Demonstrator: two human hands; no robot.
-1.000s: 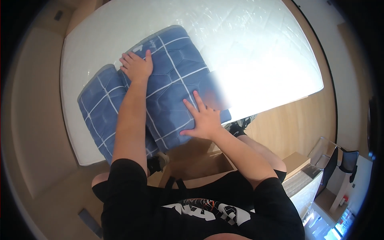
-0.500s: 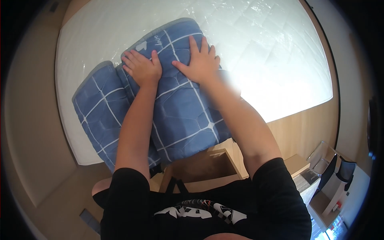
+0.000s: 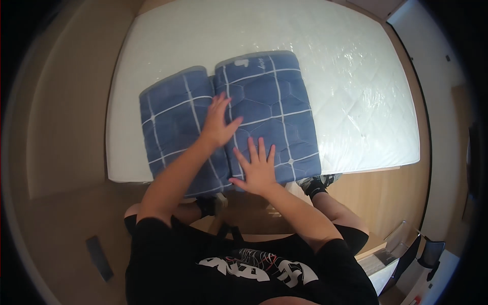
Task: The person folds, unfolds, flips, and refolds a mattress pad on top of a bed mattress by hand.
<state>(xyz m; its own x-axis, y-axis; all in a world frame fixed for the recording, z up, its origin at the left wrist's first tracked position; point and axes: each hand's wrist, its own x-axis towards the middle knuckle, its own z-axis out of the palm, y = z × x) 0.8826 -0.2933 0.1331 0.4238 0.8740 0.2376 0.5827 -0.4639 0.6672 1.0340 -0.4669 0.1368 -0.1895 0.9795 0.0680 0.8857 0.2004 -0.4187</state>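
Note:
A blue quilted mattress pad (image 3: 269,96) with white grid lines lies folded in two side-by-side sections, with a seam between them. It rests on a white mattress (image 3: 366,107) under clear plastic, and its near edge reaches the mattress's front side. My left hand (image 3: 217,126) lies at the seam, fingers stretched out toward the far side and thumb apart, on the inner edge of the right section. Flat on the near part of that right section is my right hand (image 3: 260,172), its fingers spread. Neither hand grips the cloth.
My shod feet (image 3: 319,185) stand close to the mattress's near side. A dark flat strip (image 3: 99,257) lies at the lower left. Beige panelling (image 3: 66,117) rises on the left. A dark chair back (image 3: 432,252) is at the lower right.
Both hands have slid back from the far part of the pad toward me, the right one farther. The pad now lies straighter in view, and my feet have come into sight.

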